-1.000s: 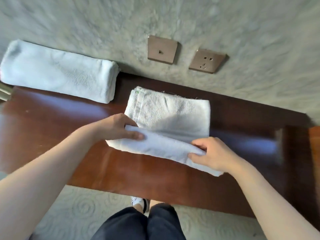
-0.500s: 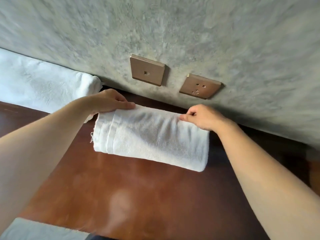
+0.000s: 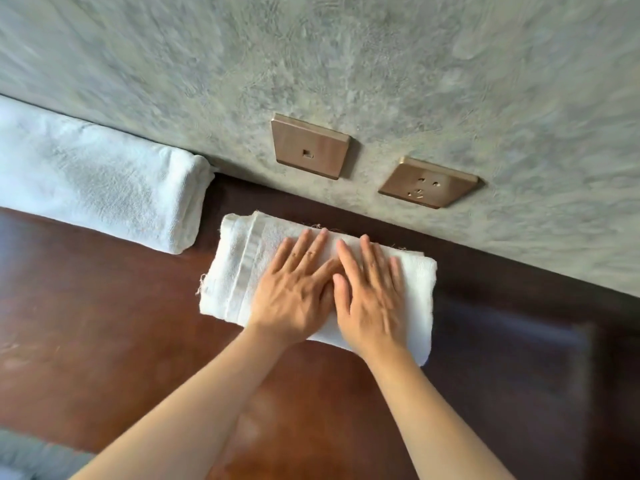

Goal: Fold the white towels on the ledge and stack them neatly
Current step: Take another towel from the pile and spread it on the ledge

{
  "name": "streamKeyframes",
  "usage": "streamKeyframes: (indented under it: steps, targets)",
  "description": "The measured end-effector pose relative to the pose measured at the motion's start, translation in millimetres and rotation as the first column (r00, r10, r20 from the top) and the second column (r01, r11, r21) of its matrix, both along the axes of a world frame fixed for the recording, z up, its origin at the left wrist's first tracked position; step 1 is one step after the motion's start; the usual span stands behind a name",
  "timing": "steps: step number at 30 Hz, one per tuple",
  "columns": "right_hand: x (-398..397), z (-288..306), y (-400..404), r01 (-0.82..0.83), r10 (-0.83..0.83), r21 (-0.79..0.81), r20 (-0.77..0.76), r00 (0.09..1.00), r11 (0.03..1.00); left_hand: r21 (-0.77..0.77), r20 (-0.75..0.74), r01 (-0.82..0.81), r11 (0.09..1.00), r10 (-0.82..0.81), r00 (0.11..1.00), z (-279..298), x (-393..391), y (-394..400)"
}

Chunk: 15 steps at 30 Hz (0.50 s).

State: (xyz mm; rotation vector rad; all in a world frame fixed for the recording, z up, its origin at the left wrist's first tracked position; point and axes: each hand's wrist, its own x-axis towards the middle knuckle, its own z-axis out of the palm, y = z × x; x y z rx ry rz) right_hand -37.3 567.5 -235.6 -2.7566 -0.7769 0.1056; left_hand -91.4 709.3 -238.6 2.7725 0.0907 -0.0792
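both hands, left [image 3: 294,292] and right [image 3: 372,299], grip spread flat on the folded towel [image 3: 235,271]

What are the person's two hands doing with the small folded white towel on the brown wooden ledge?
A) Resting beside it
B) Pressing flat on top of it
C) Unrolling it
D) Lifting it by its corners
B: the left hand and right hand lie flat, fingers straight, on the small folded white towel, which rests on the brown wooden ledge.
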Motion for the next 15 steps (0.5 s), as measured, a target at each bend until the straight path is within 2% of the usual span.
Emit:
streamKeyframes:
  steps: [5,8,10,12,13,15]
  targets:
    - [19.1,-8.5,-24.3,0.068,-0.064,-0.145,0.033,0.997,0.987,0.085,-0.084,-0.138,0.987,0.145,0.986,-0.8,5.2,33.1]
    - [22.3,-8.3,-38.3,0.18,-0.188,-0.201,-0.022,0.982,0.963,0.071,-0.195,-0.358,0.931,0.364,0.911,1.3,-1.8,59.6]
    - [21.4,-6.3,-39.2,0.277,-0.297,-0.18,-0.097,0.95,0.944,-0.036,-0.304,-0.567,0.823,0.531,0.791,7.9,-5.8,72.0]
    - [19.3,-3.9,-37.9,0.392,-0.398,-0.071,-0.14,0.906,0.917,-0.096,-0.366,-0.693,0.714,0.622,0.692,14.9,-9.6,72.5]
    - [18.6,-0.8,-38.6,0.497,-0.488,0.001,-0.188,0.852,0.868,-0.114,-0.401,-0.74,0.662,0.651,0.644,18.8,-11.5,70.0]
    - [18.2,6.2,-43.8,0.705,-0.649,0.077,-0.332,0.685,0.705,-0.158,-0.489,-0.821,0.548,0.679,0.547,23.8,-16.2,63.6]
